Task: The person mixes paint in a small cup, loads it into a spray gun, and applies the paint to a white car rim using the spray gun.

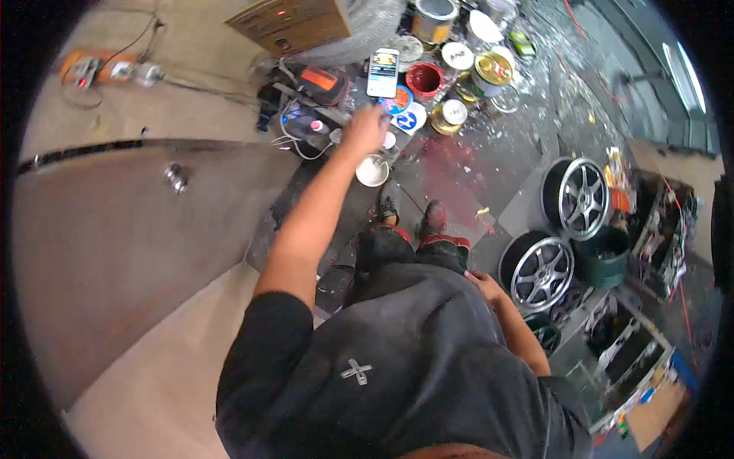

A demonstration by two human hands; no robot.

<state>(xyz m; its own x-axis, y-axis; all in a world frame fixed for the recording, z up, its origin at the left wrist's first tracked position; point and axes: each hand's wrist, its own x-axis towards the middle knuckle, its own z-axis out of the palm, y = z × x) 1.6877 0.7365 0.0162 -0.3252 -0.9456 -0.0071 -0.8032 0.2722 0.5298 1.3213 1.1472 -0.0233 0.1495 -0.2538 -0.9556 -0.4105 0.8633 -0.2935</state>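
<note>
My left hand [368,128] reaches forward over the cluttered work surface, its fingers drawn together; what they hold, if anything, is too small to make out. Just beyond it a phone [383,73] with a lit screen stands by a blue and orange round lid [399,99]. A white disc with a blue mark [410,119] lies right of my fingers. Below my wrist is a round tub of whitish stuff [372,170], with what looks like a thin stirrer in it. My right hand [483,286] rests at my right hip, fingers loosely spread against my dark clothing.
Paint cans surround the far side: a red one [424,80], a gold-topped one [494,68] and several others. A cardboard box [289,27] stands far left. Two wheel rims [583,199] and a dark green bucket [604,258] are at right. Cables [300,147] lie left of my hand.
</note>
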